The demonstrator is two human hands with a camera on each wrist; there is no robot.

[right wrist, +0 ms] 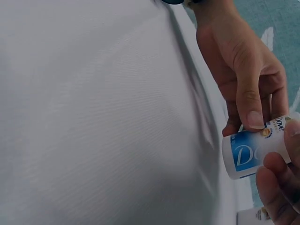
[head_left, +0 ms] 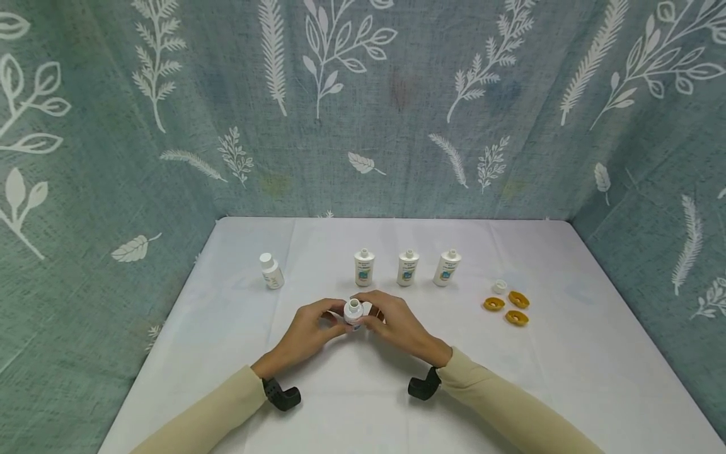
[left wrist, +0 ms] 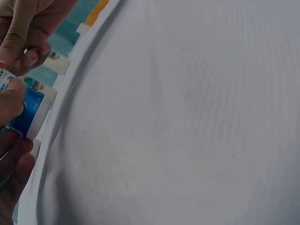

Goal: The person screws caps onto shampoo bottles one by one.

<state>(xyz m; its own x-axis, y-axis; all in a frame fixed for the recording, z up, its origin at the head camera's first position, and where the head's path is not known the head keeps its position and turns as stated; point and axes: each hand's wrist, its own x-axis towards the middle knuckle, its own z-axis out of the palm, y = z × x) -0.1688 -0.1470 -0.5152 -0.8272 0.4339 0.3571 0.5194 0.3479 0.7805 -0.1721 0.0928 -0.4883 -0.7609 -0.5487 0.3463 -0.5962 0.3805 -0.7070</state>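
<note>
Both hands hold a small white bottle above the middle of the table, its uncapped mouth facing up. My left hand pinches it from the left between thumb and fingers. From the other side my right hand grips it too, thumb near the front. In the right wrist view the bottle shows a blue-and-white label with "Dove" lettering, the left hand above and the right hand below. The left wrist view catches the bottle's blue lower part at its left edge.
Behind the hands stand three white bottles with narrow necks. A white-capped bottle is at the left. Three orange rings and a small white cap lie at the right on the white table.
</note>
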